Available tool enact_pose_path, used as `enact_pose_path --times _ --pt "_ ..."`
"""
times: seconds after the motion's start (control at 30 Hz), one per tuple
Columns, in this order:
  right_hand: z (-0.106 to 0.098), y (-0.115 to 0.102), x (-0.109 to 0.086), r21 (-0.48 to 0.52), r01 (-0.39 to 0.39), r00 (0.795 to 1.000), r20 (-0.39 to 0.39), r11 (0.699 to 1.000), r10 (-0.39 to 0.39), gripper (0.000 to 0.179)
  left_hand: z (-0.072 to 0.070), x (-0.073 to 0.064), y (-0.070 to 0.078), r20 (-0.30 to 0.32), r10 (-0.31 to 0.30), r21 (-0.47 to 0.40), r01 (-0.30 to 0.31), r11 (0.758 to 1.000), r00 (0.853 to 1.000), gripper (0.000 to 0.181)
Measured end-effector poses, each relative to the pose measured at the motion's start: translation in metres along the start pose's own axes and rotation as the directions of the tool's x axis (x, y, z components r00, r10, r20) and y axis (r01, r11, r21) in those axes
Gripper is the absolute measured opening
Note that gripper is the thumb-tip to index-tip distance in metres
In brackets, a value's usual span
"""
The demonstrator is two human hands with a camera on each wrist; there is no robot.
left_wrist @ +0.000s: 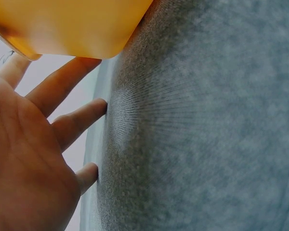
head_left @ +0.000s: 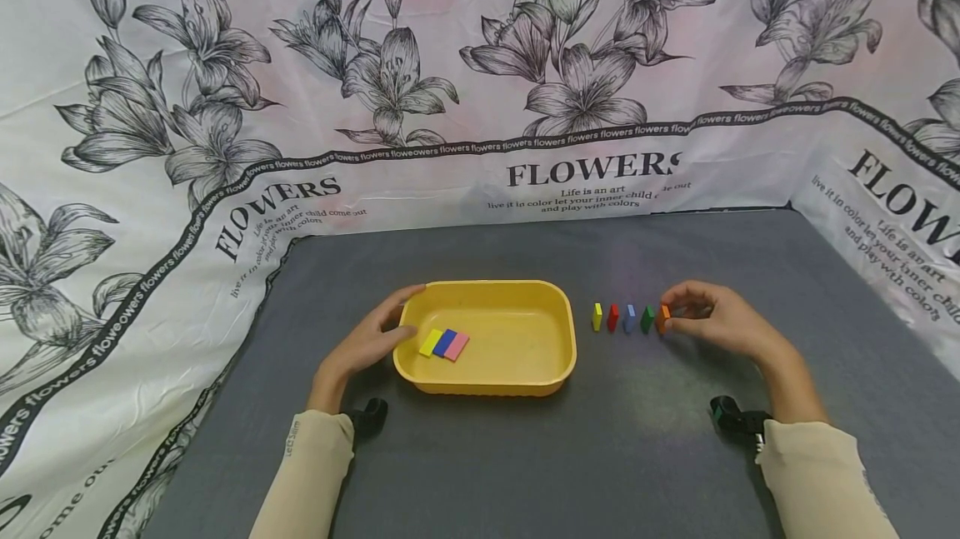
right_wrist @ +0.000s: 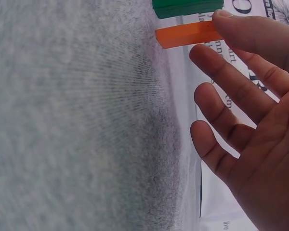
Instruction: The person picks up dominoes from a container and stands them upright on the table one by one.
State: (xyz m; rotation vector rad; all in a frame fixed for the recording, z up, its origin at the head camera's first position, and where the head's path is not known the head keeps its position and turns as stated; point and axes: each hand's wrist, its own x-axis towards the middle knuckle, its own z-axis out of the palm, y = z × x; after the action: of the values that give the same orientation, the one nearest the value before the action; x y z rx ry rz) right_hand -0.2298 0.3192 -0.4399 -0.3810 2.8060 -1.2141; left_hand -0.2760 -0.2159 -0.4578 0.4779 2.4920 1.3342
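A yellow plastic tub [head_left: 517, 385] sits on the grey table. My left hand [head_left: 375, 339] holds its left end, the thumb over the rim and the other fingers spread along the outside; in the left wrist view the tub wall [left_wrist: 77, 29] covers some fingertips. Inside the tub, a yellow block [head_left: 430, 343], a blue block [head_left: 445, 343] and a pink block [head_left: 457, 346] lie side by side. To the right, my right hand [head_left: 716, 318] pinches an upright orange block [right_wrist: 188, 34] between thumb and index finger, its other fingers loosely bent. A green block [head_left: 647, 319] stands just left of it.
Left of the green block stand a light blue block [head_left: 630, 318], a red block [head_left: 613, 317] and a yellow block [head_left: 597, 316], upright in a spaced row. A flower-printed cloth [head_left: 420, 189] rises along the back and sides of the table [head_left: 555, 472].
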Motion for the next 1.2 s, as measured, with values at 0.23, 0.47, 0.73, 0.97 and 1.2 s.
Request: enact_pose_path --times 0.23,0.47,0.73,0.97,1.2 --pt "-0.003 -0.006 0.0 -0.037 0.005 1.0 -0.014 0.999 -0.006 0.037 -0.002 0.0 0.0 0.003 0.003 -0.004 -0.003 1.0 1.0 0.066" --pt "-0.001 -0.026 0.003 -0.062 0.061 0.997 -0.033 0.996 -0.063 0.042 -0.001 0.0 0.001 -0.004 -0.01 0.0 0.01 1.0 1.0 0.067" --pt "0.013 -0.054 0.011 -0.137 0.184 0.976 -0.09 0.973 -0.197 0.035 -0.001 -0.001 0.001 -0.003 0.0 -0.013 -0.001 1.0 1.0 0.066" --pt "0.032 -0.079 0.026 -0.112 0.306 0.944 -0.092 0.945 -0.316 0.033 -0.001 -0.002 0.002 -0.003 -0.004 -0.004 0.004 1.0 1.0 0.064" --pt "0.06 -0.106 0.05 -0.062 0.398 0.916 -0.026 0.915 -0.4 0.03 -0.001 -0.002 0.001 -0.015 -0.006 -0.005 0.006 1.0 1.0 0.064"
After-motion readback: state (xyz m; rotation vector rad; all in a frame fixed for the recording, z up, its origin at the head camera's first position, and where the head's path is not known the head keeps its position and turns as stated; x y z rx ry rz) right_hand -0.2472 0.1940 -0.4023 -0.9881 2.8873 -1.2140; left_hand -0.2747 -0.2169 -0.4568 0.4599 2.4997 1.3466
